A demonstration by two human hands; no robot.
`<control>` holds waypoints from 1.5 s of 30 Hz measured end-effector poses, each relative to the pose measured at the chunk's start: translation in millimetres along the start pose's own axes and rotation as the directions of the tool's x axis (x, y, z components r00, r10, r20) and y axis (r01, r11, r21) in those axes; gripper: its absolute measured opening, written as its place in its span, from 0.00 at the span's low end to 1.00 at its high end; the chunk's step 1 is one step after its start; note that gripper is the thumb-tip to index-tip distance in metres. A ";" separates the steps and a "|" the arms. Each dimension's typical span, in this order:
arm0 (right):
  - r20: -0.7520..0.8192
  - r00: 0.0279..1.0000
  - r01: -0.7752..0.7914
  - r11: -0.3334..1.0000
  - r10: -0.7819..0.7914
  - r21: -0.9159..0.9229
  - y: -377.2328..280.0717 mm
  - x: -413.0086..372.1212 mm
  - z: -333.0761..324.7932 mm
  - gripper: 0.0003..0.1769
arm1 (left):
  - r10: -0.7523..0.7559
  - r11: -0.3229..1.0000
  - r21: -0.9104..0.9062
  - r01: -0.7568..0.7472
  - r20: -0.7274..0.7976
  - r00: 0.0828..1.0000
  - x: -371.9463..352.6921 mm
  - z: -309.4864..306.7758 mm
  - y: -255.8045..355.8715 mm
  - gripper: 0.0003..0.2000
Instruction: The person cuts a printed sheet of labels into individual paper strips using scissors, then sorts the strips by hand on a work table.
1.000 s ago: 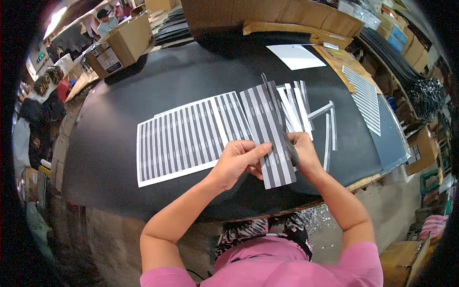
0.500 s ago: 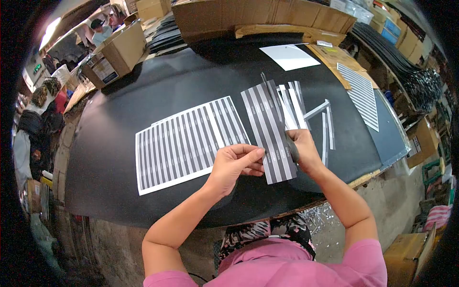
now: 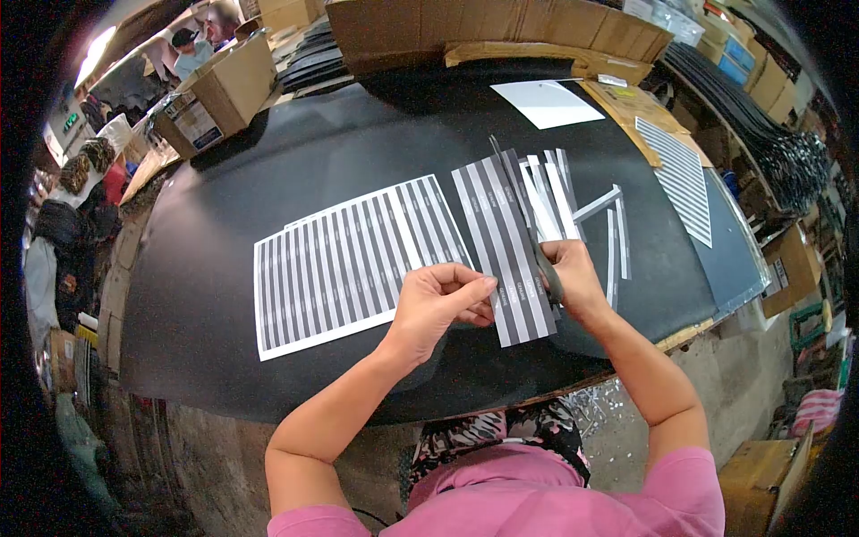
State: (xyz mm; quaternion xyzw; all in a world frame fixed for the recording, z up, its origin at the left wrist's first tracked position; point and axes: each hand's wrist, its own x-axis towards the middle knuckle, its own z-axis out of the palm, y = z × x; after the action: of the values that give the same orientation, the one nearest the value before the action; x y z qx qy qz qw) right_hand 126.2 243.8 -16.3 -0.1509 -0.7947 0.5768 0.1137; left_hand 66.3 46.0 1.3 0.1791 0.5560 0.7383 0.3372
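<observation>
Both forearms reach forward over the near edge of the black table (image 3: 268, 161), wrists turned inward. The left hand (image 3: 440, 302) is curled, thumb and fingers pinching the lower left edge of the striped piece (image 3: 501, 242), which is held low over the table. The right hand (image 3: 573, 279) is closed around the handles of the scissors (image 3: 523, 210), blades lying along the piece's right side. One pair of scissors. One larger striped sheet (image 3: 344, 264) lies flat beside the left hand. One striped panel (image 3: 680, 174) is at far right. Several cut strips (image 3: 559, 183), exact count unclear.

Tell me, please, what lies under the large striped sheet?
Black tabletop shows around the large striped sheet; another sheet's edge peeks out at its top left. The rest beneath is covered.
</observation>
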 end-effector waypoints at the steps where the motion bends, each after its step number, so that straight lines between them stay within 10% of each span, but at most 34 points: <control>1: 0.001 1.000 0.006 1.000 -0.006 -0.011 0.0 -0.2 -0.2 0.17 | -0.001 1.000 -0.002 0.001 -0.001 1.000 -0.1 0.0 0.1 0.07; 12: 0.011 1.000 0.003 1.000 -0.003 0.011 -4.1 -2.5 -1.6 0.15 | 0.020 0.998 0.058 -0.019 -0.013 1.000 -0.2 0.5 2.5 0.07; 18: 0.286 0.935 -0.256 0.956 0.207 0.142 -35.5 -31.2 -12.7 0.19 | 0.193 0.981 0.021 -0.192 -0.172 0.966 11.8 -26.4 13.7 0.07; 30: 0.335 0.927 -0.083 0.963 0.169 -0.257 -41.6 -63.1 4.0 0.16 | 0.315 0.946 0.007 -0.323 -0.244 0.917 8.0 -41.2 29.9 0.05; 36: 0.296 0.944 -0.133 0.990 0.144 -0.054 -36.8 -62.2 10.9 0.23 | 0.359 0.927 -0.012 -0.374 -0.254 0.898 9.6 -42.9 26.9 0.05; 45: 0.313 0.932 -0.107 0.964 0.183 -0.244 -38.2 -60.2 14.1 0.24 | 0.363 0.924 -0.049 -0.380 -0.208 0.908 11.1 -40.2 23.5 0.07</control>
State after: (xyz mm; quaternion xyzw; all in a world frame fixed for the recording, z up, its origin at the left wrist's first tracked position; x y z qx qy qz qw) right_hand 173.0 197.9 15.2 -0.1216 -0.8487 0.5079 -0.0829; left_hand 25.7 22.0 9.5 0.1934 0.5089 0.8267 0.1420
